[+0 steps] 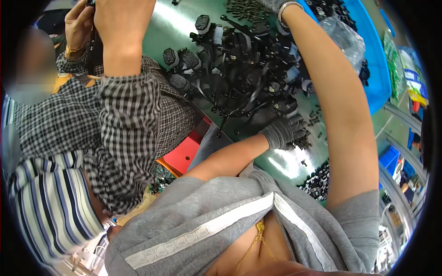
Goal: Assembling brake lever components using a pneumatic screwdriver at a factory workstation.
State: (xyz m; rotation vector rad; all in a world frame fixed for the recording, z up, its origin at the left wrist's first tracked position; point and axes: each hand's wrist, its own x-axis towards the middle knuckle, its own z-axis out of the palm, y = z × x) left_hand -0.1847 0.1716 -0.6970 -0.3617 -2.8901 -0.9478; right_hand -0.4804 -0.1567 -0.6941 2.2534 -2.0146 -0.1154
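- The left hand (282,132), in a grey glove, rests curled at the near edge of a heap of black plastic parts (248,69) on the green table (179,27); what it grips is hard to make out.
- The right hand (276,4), beyond the heap, is cut off by the top edge; its grip cannot be told.
- Left of both, a neighbour's checked sleeve (129,124) hides the table edge.

Black plastic parts (244,69) in a big heap

They lie tangled on the green table, upper centre of the frame; some loose ones sit at its left edge.
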